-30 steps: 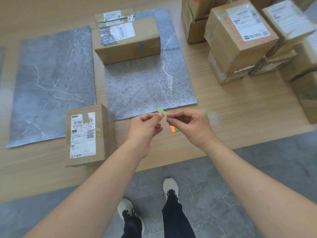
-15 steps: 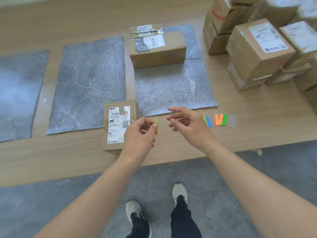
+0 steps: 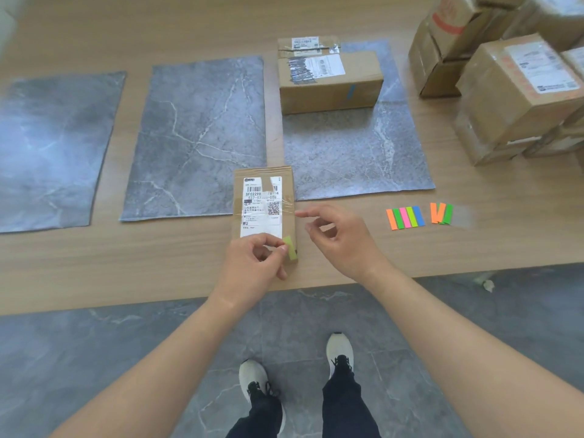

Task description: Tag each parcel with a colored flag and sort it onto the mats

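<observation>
A small cardboard parcel (image 3: 264, 197) with a white label lies on the wooden table near its front edge, between two grey mats. My left hand (image 3: 254, 267) pinches a yellow-green flag (image 3: 290, 248) over the parcel's near right corner. My right hand (image 3: 339, 238) hovers just right of the parcel, fingers loosely curled, holding nothing. Three grey marble-look mats lie side by side: left mat (image 3: 47, 147), middle mat (image 3: 202, 134), right mat (image 3: 357, 156). A larger parcel (image 3: 328, 86) with a blue flag on its side stands at the back of the right mat.
Coloured flags (image 3: 405, 217) lie in a row on the table right of my hands, with a few more flags (image 3: 441, 213) beside them. A stack of untagged cardboard boxes (image 3: 512, 90) fills the right back. My feet (image 3: 294, 371) stand on grey floor tiles.
My hands separated: the right let go of the flag, and the left carried it down to the parcel's near right corner. The view shifted left, bringing the third mat and the flags into sight.
</observation>
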### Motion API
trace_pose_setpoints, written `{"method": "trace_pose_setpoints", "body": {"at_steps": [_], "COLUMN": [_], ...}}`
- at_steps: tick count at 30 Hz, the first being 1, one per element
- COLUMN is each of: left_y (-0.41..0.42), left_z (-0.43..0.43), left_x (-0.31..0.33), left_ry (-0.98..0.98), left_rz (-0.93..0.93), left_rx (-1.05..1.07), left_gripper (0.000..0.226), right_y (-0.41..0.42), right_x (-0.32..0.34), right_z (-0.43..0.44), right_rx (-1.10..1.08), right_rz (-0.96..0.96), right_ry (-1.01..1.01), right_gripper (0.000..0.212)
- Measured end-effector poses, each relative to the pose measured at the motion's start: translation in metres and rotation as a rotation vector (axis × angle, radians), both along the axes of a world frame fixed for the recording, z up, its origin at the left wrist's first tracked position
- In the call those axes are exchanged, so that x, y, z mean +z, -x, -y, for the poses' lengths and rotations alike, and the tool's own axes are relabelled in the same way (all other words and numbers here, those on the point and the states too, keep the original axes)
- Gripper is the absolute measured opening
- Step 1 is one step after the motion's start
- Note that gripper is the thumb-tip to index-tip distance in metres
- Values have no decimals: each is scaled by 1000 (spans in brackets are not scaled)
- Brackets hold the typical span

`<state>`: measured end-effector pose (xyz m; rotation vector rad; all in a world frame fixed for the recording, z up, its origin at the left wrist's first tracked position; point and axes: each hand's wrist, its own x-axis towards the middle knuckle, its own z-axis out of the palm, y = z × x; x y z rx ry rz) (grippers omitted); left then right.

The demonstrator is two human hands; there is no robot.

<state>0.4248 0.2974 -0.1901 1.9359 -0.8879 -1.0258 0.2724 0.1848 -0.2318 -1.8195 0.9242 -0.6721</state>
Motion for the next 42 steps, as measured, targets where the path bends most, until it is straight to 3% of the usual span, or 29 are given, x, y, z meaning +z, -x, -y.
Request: {"method": "trace_pose_setpoints", "body": {"at_steps": [8, 26, 33, 36, 42], "left_y": [-9, 3, -6, -18, -41], "left_z": [-15, -10, -21, -28, -26], "left_x": [-27, -41, -45, -47, -40], "left_ry": [-87, -67, -180, -279, -291], "left_rz": [150, 211, 205, 187, 91], "left_rx": [-70, 14, 57, 169, 358], "left_gripper": [12, 15, 16, 18, 31], "right_y": [-5, -21, -28, -33, -33], "right_x": [-27, -39, -35, -40, -36], "right_z": [-16, -22, -21, -23, -25], "right_rx": [155, 80, 103, 96, 82], "right_rz": [-114, -153, -232, -259, -274], "right_ry": [332, 542, 619, 647, 592], "right_gripper": [28, 3, 21, 30, 36]}}
